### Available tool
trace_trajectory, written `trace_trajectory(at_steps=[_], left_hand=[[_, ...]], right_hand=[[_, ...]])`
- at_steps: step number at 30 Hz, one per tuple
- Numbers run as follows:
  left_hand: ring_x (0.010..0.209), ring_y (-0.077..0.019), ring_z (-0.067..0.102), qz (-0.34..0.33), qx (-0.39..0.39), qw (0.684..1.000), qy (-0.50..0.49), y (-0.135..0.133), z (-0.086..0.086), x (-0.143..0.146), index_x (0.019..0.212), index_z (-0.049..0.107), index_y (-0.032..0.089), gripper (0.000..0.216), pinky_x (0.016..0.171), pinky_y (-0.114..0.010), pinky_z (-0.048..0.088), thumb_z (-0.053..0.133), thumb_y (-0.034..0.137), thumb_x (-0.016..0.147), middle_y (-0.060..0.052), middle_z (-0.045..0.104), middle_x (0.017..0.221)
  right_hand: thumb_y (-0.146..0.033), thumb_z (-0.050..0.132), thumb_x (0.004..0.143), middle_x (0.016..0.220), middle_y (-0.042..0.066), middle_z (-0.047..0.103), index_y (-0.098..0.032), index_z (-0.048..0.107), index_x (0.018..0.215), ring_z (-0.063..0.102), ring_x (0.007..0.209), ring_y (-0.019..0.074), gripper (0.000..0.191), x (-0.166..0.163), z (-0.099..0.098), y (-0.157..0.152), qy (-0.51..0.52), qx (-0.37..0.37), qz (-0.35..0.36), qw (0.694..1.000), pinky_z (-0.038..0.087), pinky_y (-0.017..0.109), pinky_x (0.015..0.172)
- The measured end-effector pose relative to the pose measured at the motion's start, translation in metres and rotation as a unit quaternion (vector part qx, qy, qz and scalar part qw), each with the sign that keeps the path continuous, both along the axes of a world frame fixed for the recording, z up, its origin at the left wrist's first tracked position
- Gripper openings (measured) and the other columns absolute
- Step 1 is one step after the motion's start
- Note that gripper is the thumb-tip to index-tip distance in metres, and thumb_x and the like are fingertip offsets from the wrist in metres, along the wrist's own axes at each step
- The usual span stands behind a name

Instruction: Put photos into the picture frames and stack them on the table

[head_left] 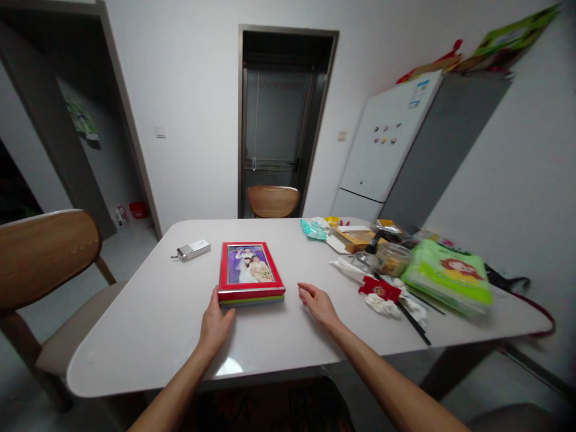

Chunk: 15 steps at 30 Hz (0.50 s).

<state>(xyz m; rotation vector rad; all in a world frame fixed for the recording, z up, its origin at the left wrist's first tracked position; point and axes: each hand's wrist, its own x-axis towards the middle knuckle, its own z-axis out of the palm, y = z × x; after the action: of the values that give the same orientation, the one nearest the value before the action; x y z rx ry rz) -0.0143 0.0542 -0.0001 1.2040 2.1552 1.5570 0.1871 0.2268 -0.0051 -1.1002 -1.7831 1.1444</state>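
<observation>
A red picture frame (252,291) with a photo of people in wedding dress lies face up near the middle of the white table. Under it show thin yellow-green and blue layers (253,300), which look like more frames stacked flush. My left hand (216,324) is at the stack's front left corner, fingers stretched along the left side and thumb apart by the front edge. It touches the stack without wrapping round it. Just right of the stack, apart from it, is my right hand (317,303). Its fingers are loosely bent, with nothing visible in them.
A small silver box-shaped device (194,250) lies left of the stack. To the right are a green tissue pack (450,276), a clear jar (392,259), a red packet (380,289), crumpled tissues and black sticks (413,321). Wooden chairs (49,258) stand at the left and far side.
</observation>
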Motion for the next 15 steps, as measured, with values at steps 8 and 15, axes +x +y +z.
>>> trace_trajectory(at_steps=[8, 15], left_hand=[[0.096, -0.0204, 0.055, 0.018, 0.002, 1.000, -0.021, 0.004, -0.003, -0.001, 0.121, 0.034, 0.018, 0.060, 0.083, -0.032, 0.041, 0.055, 0.022, 0.066, -0.007, 0.055, 0.110], [0.100, -0.0201, 0.052, 0.007, 0.003, 1.000, -0.014, 0.005, -0.008, -0.004, 0.124, 0.028, 0.016, 0.062, 0.086, -0.032, 0.040, 0.053, 0.024, 0.068, -0.009, 0.051, 0.116]], right_hand=[[-0.023, 0.041, 0.072, 0.098, 0.014, 0.056, -0.012, 0.059, 0.096, 0.046, 0.095, 0.0244, 0.032, 0.126, 0.003, 0.044, -0.339, 0.306, -0.175, 0.872, 0.030, 0.037, 0.086], [-0.021, 0.046, 0.070, 0.088, 0.018, 0.059, -0.008, 0.058, 0.099, 0.051, 0.083, 0.0260, 0.034, 0.154, -0.011, 0.058, -0.414, 0.258, -0.177, 0.855, 0.033, 0.036, 0.078]])
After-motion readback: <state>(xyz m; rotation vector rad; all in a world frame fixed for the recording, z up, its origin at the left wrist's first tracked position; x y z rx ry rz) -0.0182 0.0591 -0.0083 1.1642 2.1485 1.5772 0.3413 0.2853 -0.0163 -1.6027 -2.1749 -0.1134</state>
